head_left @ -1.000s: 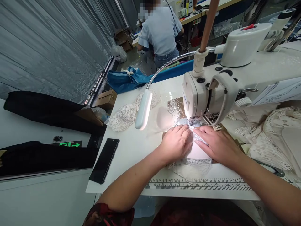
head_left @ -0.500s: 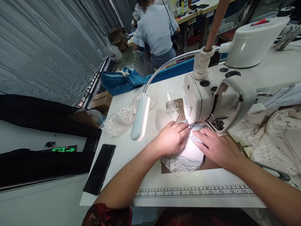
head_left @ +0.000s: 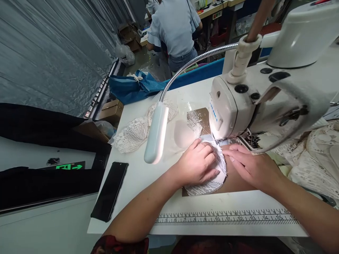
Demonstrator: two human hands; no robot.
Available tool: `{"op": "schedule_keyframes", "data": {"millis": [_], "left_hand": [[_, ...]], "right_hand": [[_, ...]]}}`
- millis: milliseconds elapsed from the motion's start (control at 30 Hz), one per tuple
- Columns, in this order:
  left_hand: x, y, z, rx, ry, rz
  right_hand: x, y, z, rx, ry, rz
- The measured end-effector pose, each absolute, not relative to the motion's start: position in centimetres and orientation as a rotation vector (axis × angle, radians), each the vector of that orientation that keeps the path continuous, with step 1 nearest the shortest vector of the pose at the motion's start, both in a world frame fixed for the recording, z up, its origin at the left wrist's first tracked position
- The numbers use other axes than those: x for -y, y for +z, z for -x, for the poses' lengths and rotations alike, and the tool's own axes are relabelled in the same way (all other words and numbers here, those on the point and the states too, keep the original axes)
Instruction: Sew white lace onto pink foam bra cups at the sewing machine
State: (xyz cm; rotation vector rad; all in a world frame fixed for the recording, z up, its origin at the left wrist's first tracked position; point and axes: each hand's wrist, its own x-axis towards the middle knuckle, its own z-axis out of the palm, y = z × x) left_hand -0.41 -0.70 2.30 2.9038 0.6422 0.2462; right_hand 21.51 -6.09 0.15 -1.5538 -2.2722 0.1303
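Observation:
A white lace bra cup [head_left: 206,186] lies under the needle area of the white sewing machine [head_left: 227,106], its lace edge running up to the presser foot. My left hand [head_left: 198,162] rests on the cup, fingers bent and pressing it to the bed, thumb toward its right edge. On the machine's brown plate [head_left: 234,178], my right hand [head_left: 254,162] lies with fingers stretched out, tips beside the cup's edge near the presser foot. Whether those fingertips pinch any fabric is hard to see.
A lamp [head_left: 156,135] on a bent neck hangs left of the machine head. Lace cups [head_left: 132,135] and a phone [head_left: 109,190] lie at left, lace pieces [head_left: 321,155] at right. A ruler strip [head_left: 225,218] runs along the front edge. Another person [head_left: 173,31] sits beyond.
The cup has turned, its lace edge now along the right side. My left fingers have drawn back and bent; my right hand has shifted right, off the cup's face. The view has moved slightly.

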Motion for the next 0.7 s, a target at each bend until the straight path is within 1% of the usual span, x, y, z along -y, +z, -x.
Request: {"op": "schedule_keyframes", "data": {"millis": [267,467,700], "left_hand": [[0.1,2.3,1.1,-0.614,0.243,-2.9],[0.3,2.5,0.9,-0.552,0.247,-2.93],[0.2,2.3,0.9,-0.506,0.281,-2.922]], "right_hand": [[6.4,-1.0,-21.6,2.336,0.099,1.531],[6.2,0.0,-21.2,2.312,0.072,1.59],[6.1,0.4,-20.8,2.383,0.04,1.453]]}}
